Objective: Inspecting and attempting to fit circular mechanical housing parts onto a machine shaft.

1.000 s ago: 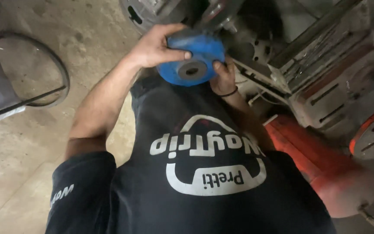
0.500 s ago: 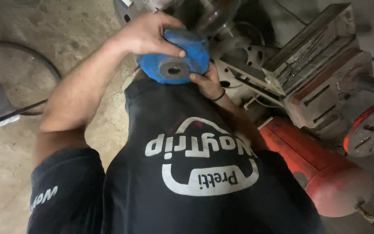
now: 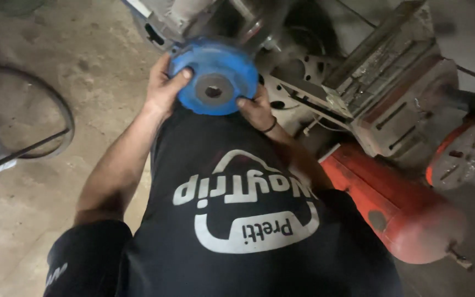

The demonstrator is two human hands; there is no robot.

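Both hands [image 3: 166, 91] on blue disc [image 3: 214, 77] rim (tight w/ machinery)

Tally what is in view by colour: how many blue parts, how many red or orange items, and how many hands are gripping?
Blue: 1, the round blue cover
Red or orange: 2, the tank and the round part
Gripping hands: 2, left hand and right hand
Total: 5

Counted: one round blue metal cover with a grey centre hub [image 3: 214, 77], two bare hands, left [image 3: 163, 88] and right [image 3: 257, 110], one red cylindrical tank [image 3: 397, 209], one black wristband [image 3: 271, 126].
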